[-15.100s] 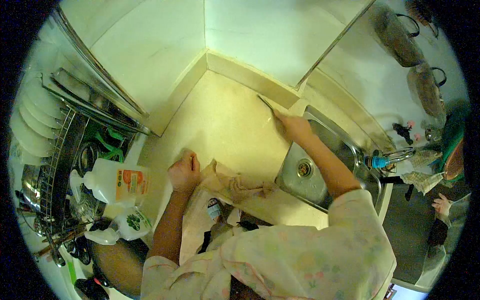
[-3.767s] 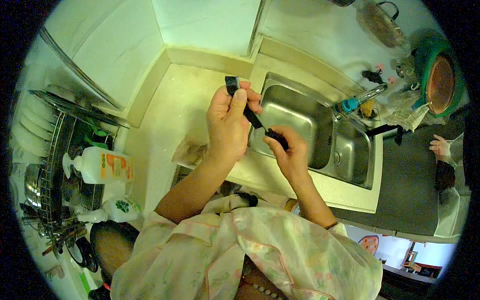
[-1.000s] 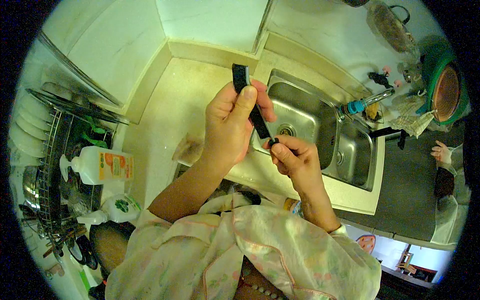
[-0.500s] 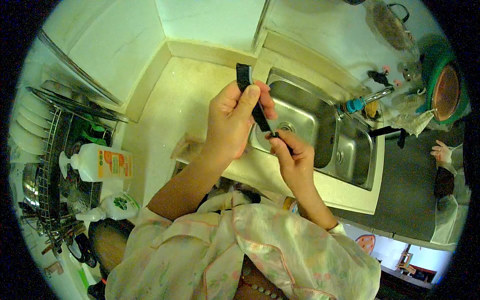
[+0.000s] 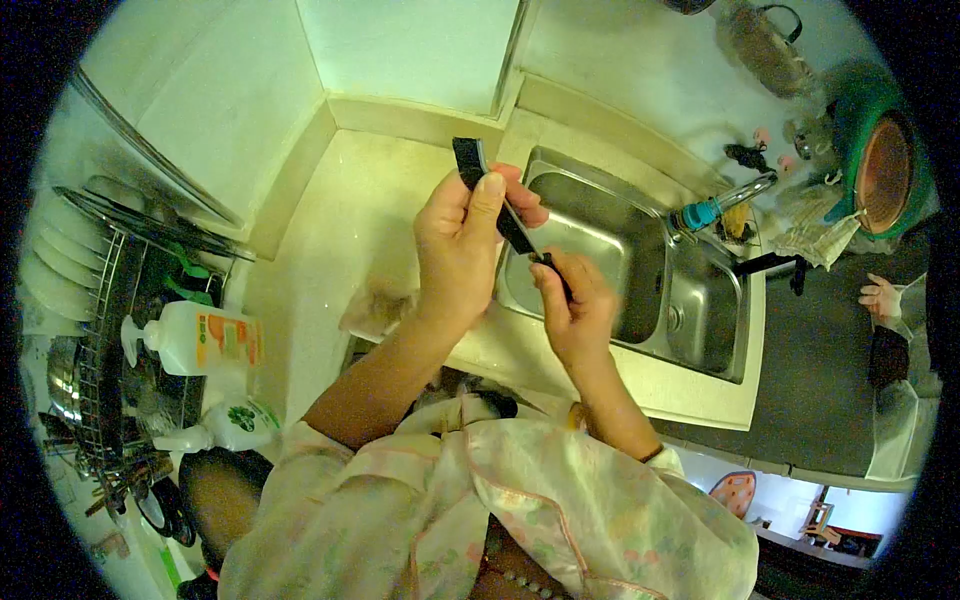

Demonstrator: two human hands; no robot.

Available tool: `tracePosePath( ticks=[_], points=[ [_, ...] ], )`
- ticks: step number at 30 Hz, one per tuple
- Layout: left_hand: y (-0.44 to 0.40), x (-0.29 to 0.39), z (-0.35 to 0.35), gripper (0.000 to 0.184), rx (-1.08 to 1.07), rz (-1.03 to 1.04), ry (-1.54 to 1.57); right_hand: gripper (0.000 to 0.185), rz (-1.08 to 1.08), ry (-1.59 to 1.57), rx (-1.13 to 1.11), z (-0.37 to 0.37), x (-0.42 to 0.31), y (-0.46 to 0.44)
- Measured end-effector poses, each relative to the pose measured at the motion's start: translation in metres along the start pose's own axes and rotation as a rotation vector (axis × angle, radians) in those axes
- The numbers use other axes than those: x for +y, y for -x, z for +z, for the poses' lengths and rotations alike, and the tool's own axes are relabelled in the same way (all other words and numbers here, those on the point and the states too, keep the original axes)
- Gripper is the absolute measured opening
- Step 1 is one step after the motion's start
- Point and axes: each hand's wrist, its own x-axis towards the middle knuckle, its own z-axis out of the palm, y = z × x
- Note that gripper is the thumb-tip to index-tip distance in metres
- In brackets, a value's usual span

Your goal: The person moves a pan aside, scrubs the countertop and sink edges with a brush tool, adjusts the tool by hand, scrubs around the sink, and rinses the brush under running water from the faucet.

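A narrow black brush [image 5: 466, 155] with dark bristles along one side is held at a slant above the counter, beside the sink [image 5: 600, 225]. My left hand [image 5: 455, 245] grips its middle, the thumb pressed along it and the fingers behind. Its bristled upper end sticks out above the left thumb. My right hand [image 5: 582, 315] is closed round the lower handle end, near the sink's front rim. Part of the handle is hidden by the right fingers.
A pump bottle [image 5: 205, 338] and a white bottle [image 5: 240, 425] stand at left beside a dish rack [image 5: 105, 260] with plates. A tap [image 5: 705, 213] reaches over the sink. Another person's hand [image 5: 880, 298] shows at the right edge, near the dark counter [image 5: 815, 370].
Both hands and the brush have shifted slightly left in the view. Both hands keep their grip on the brush.
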Motion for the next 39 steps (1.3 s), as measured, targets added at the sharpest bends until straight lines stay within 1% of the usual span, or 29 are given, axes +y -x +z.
tracePosePath(
  ticks=[2, 3, 5, 6, 9, 10, 13, 16, 19, 22, 25, 28, 31, 34, 37, 39],
  points=[
    [-0.004, 0.006, -0.003, 0.022, -0.04, -0.091, 0.006, 0.018, 0.106, -0.224, -0.155, -0.007, 0.016, -0.003],
    [-0.007, 0.01, -0.006, 0.023, -0.062, -0.136, 0.005, 0.018, 0.132, -0.256, -0.185, -0.012, 0.018, -0.006],
    [-0.016, 0.022, -0.016, 0.026, -0.09, -0.145, -0.095, 0.019, 0.181, -0.323, -0.243, -0.027, 0.017, -0.015],
    [-0.02, 0.028, -0.021, 0.029, -0.103, -0.15, -0.144, 0.019, 0.067, -0.157, -0.287, -0.042, 0.01, -0.027],
    [-0.03, 0.073, -0.029, 0.043, -0.263, 0.551, -1.182, 0.02, -0.182, 0.183, -0.294, -0.061, 0.005, -0.043],
    [-0.039, 0.084, -0.03, 0.046, -0.455, 0.849, -1.558, 0.021, -0.212, 0.181, -0.321, -0.061, 0.001, -0.047],
    [-0.032, 0.086, -0.016, 0.033, -0.999, 0.788, -1.665, 0.019, -0.308, 0.227, -0.393, -0.063, -0.015, -0.058],
    [-0.035, 0.087, -0.002, 0.029, -1.211, 0.258, -1.859, 0.019, -0.386, 0.308, -0.427, -0.066, -0.018, -0.069],
    [-0.037, 0.085, -0.011, 0.015, -1.105, 0.41, -1.665, 0.02, -0.421, 0.484, -0.405, -0.067, -0.025, -0.071],
    [-0.041, 0.091, 0.0, 0.016, -1.163, 0.165, -1.751, 0.021, -0.506, 0.506, -0.367, -0.065, -0.021, -0.073],
    [-0.045, 0.085, 0.004, 0.019, -1.157, 0.181, -1.829, 0.02, -0.504, 0.538, -0.347, -0.065, -0.023, -0.073],
    [-0.041, 0.082, 0.001, 0.017, -1.103, 0.393, -1.818, 0.019, -0.328, 0.465, -0.465, -0.065, -0.022, -0.072],
    [-0.04, 0.083, 0.0, 0.017, -1.162, 0.488, -1.822, 0.019, -0.246, 0.201, -0.51, -0.065, -0.016, -0.073],
    [-0.039, 0.084, -0.001, 0.017, -1.167, 0.534, -1.783, 0.022, 0.005, 0.023, -0.645, -0.073, -0.031, -0.083],
    [-0.04, 0.082, -0.003, 0.016, -1.182, 0.543, -1.772, 0.024, 0.233, -0.128, -0.806, -0.074, -0.026, -0.09],
    [-0.04, 0.081, -0.002, 0.017, -1.229, 0.425, -1.816, 0.024, 0.28, -0.192, -0.855, -0.07, -0.016, -0.09]
  ],
)
